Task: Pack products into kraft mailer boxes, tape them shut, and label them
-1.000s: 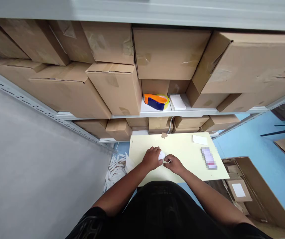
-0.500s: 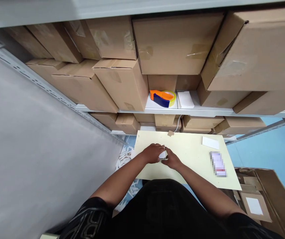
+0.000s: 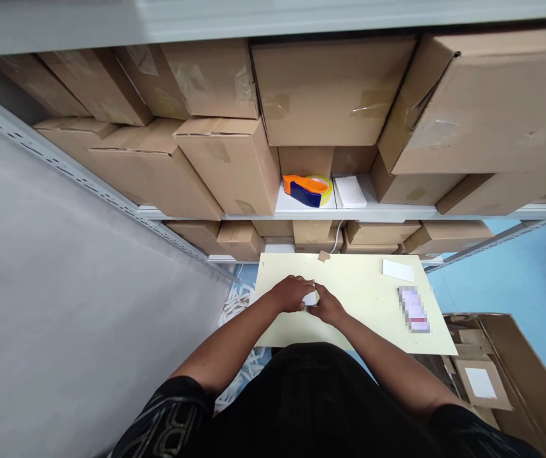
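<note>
Over the pale yellow tabletop (image 3: 354, 318), a small white item (image 3: 309, 298), which looks like a little box or a stack of cards, sits between my two hands. My left hand (image 3: 294, 294) is curled over its left side and far edge. Closed on its right side is my right hand (image 3: 328, 306), thumb and fingers bent around the edge. My fingers hide most of the item, so its exact kind does not show. A white card or pad (image 3: 398, 270) lies to the right, with a pixelated phone-like object (image 3: 414, 310) nearer me.
Cardboard boxes (image 3: 325, 95) fill the shelves ahead. An orange and blue tape dispenser (image 3: 307, 190) and a white stack (image 3: 350, 192) rest on the middle shelf. White paper strips (image 3: 237, 304) litter the floor at left. An open carton (image 3: 516, 369) stands at right.
The view has shifted slightly. My hands stay around the small white item, and the right fingers sit a little closer against it.
</note>
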Demonstrator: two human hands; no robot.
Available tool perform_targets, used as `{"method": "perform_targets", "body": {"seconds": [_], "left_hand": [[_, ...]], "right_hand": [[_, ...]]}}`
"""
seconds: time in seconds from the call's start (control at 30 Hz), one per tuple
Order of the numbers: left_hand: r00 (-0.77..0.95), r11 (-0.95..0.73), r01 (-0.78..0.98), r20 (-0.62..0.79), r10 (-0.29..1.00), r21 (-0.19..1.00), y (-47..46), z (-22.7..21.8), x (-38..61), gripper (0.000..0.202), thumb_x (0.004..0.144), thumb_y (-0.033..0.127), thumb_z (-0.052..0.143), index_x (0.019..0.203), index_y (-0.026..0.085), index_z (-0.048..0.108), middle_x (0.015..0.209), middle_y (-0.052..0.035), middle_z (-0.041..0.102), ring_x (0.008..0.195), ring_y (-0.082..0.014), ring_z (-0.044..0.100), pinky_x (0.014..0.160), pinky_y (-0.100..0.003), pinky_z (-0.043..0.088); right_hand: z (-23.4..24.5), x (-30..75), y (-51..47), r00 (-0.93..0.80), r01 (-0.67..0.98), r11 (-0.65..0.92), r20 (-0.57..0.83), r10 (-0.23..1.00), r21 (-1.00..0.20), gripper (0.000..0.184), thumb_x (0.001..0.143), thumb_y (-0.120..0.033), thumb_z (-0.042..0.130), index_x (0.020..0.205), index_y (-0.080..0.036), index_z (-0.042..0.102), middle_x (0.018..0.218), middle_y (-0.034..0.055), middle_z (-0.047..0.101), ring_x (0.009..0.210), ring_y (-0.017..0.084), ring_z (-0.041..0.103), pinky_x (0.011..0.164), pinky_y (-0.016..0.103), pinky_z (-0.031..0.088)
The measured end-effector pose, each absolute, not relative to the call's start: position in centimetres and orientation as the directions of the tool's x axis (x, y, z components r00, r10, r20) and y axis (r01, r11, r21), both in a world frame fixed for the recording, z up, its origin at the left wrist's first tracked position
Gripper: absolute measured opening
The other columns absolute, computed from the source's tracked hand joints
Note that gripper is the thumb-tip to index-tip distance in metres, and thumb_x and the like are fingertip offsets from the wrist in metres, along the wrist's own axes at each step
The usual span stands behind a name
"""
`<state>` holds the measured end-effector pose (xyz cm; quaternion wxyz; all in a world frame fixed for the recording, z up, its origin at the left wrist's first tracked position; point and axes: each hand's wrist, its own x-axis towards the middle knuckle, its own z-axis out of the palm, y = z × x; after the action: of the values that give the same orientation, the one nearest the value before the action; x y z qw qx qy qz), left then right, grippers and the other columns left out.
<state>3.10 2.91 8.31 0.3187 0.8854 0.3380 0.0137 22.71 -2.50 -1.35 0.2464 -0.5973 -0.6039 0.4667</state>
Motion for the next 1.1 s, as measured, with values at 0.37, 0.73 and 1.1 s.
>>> {"method": "perform_targets", "body": {"seconds": [0.37, 0.73, 1.1], "left_hand": [[0.803, -0.684, 0.580, -0.167, 0.572, 0.442, 2.4, 8.9, 2.9, 0.067, 0.067, 0.020, 0.080, 0.131, 0.022, 0.062, 0.145, -0.0166, 0.057, 0.125, -0.0404, 0.051, 0.104, -0.049, 0.034], [0.782, -0.778, 0.617, -0.204, 0.589, 0.117, 0.6, 7.9, 4.2, 0.051, 0.092, 0.023, 0.060, 0.140, 0.015, 0.049, 0.119, -0.0165, 0.063, 0.105, -0.0325, 0.062, 0.082, -0.043, 0.051], [0.430, -0.334, 0.842, -0.153, 0.890, 0.424, 4.9, 6.6, 2.4, 0.027, 0.100, 0.023, 0.043, 0.097, 0.019, 0.070, 0.105, -0.0102, 0.068, 0.105, -0.0260, 0.062, 0.094, -0.039, 0.049]], "right_hand": [[-0.9, 22.2, -3.0, -0.152, 0.575, -0.154, -0.289, 0.945, -0.804, 0.081, 0.068, -0.032, 0.086, 0.142, -0.028, 0.053, 0.142, 0.0099, 0.059, 0.119, 0.031, 0.064, 0.095, 0.041, 0.049], [-0.9, 22.6, -2.1, -0.154, 0.673, -0.135, -0.316, 0.936, -0.727, 0.081, 0.074, -0.030, 0.080, 0.147, -0.022, 0.045, 0.143, 0.0126, 0.056, 0.126, 0.029, 0.061, 0.102, 0.040, 0.048], [-1.4, 22.9, -2.5, -0.191, 0.655, -0.148, -0.351, 0.917, -0.741, 0.083, 0.072, -0.033, 0.082, 0.146, -0.026, 0.044, 0.135, 0.0084, 0.057, 0.081, 0.016, 0.063, 0.079, 0.033, 0.051]]}}
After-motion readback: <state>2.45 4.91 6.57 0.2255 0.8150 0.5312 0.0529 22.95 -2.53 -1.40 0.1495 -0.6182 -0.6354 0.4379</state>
